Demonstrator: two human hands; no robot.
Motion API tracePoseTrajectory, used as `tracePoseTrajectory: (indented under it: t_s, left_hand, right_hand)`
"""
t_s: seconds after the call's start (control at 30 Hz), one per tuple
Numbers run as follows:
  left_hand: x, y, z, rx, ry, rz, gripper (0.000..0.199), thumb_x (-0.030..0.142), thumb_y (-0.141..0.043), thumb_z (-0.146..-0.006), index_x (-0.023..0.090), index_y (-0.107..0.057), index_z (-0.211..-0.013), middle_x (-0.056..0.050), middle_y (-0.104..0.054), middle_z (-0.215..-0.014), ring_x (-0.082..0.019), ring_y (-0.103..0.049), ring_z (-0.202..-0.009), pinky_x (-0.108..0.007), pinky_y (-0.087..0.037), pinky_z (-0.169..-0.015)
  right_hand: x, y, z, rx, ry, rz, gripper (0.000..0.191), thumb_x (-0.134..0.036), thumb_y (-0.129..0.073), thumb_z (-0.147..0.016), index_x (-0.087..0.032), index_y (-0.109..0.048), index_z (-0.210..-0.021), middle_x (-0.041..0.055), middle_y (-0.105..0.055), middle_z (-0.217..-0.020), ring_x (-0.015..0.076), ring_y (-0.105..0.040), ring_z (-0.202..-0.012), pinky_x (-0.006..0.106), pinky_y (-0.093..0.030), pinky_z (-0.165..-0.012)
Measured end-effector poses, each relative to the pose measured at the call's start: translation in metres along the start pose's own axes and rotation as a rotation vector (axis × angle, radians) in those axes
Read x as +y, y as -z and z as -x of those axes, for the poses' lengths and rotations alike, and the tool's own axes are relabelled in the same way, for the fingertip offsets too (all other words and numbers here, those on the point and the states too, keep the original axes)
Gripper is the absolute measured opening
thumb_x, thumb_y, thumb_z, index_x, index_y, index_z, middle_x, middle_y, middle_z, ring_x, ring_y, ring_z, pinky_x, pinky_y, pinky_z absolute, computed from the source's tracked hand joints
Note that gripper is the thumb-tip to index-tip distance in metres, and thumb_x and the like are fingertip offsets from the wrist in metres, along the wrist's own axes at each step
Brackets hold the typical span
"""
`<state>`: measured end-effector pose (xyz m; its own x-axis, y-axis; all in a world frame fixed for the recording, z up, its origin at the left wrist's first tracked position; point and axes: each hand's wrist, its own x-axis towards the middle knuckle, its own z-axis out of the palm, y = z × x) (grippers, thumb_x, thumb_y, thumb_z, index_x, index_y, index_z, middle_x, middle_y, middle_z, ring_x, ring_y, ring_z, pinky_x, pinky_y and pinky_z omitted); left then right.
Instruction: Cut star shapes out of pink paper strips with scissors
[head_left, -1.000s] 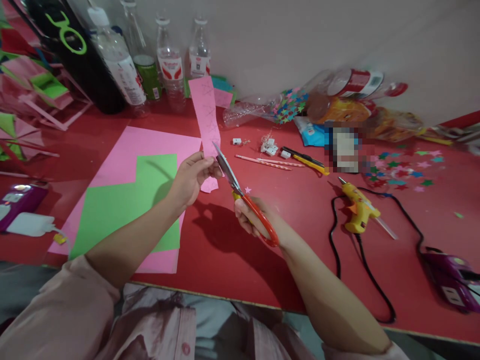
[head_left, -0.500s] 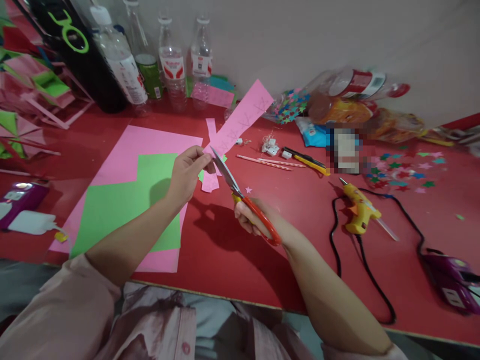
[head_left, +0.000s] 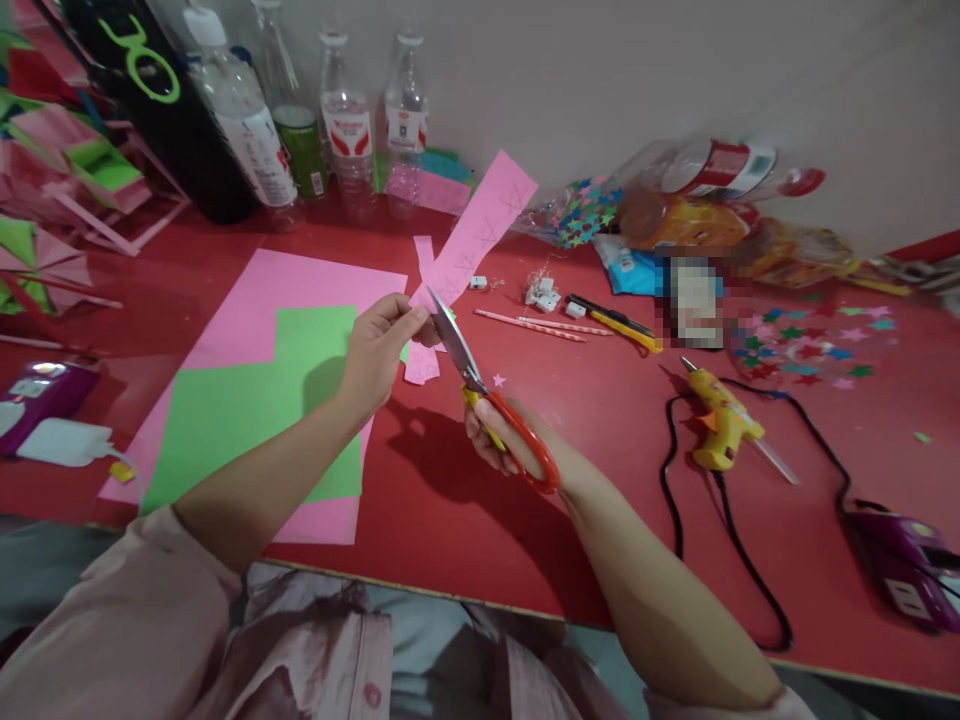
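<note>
A strip of pink paper (head_left: 480, 228) with stars drawn on it is pinched at its lower end by my left hand (head_left: 386, 345), above the red table. My right hand (head_left: 495, 435) grips a pair of scissors (head_left: 517, 430) with red and yellow handles. The blades reach up to the lower end of the strip, close by my left fingertips; whether they touch the paper I cannot tell. Beneath lie pink paper scraps (head_left: 424, 365), partly hidden by the left hand. A small pink star (head_left: 499, 380) lies on the table right of the blades.
Green paper (head_left: 247, 430) lies over larger pink sheets (head_left: 300, 275) on the left. Several bottles (head_left: 349, 140) stand along the wall. To the right are a yellow glue gun (head_left: 724, 420) with a looping black cord, a cutter knife (head_left: 615, 322), striped sticks (head_left: 532, 325) and scattered paper stars (head_left: 810, 345).
The pink strip has tilted slightly more upright, its top end shifting a little left. The scissors have moved very slightly; both hands keep their holds.
</note>
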<state>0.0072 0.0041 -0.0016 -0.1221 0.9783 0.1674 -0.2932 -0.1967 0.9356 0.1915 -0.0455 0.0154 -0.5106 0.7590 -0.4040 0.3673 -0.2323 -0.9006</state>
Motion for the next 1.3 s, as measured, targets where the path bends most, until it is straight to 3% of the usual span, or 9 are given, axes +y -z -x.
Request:
tracePoseTrajectory:
  t_s: [0.77, 1.3]
  left_hand:
    - [-0.0010, 0.0000, 0.0013, 0.003, 0.003, 0.002, 0.022, 0.033, -0.064, -0.079, 0.019, -0.054, -0.066, 0.003, -0.060, -0.060, -0.008, -0.056, -0.058, -0.025, -0.047, -0.065]
    - [0.0000, 0.0000, 0.0006, 0.003, 0.008, 0.015, 0.015, 0.026, -0.061, -0.078, 0.018, -0.056, -0.066, 0.003, -0.060, -0.058, -0.007, -0.056, -0.057, -0.023, -0.047, -0.064]
  right_hand:
    - [0.0016, -0.0014, -0.0013, 0.043, -0.030, -0.009, 0.057, -0.076, -0.041, -0.078, -0.020, -0.044, -0.069, -0.0070, -0.042, -0.041, 0.0057, -0.036, -0.032, 0.019, -0.029, -0.034]
    - [-0.0032, -0.0016, -0.0001, 0.070, -0.056, 0.049, 0.052, -0.072, -0.043, -0.080, -0.021, -0.040, -0.068, -0.0073, -0.043, -0.040, 0.0055, -0.035, -0.031, 0.019, -0.028, -0.034]
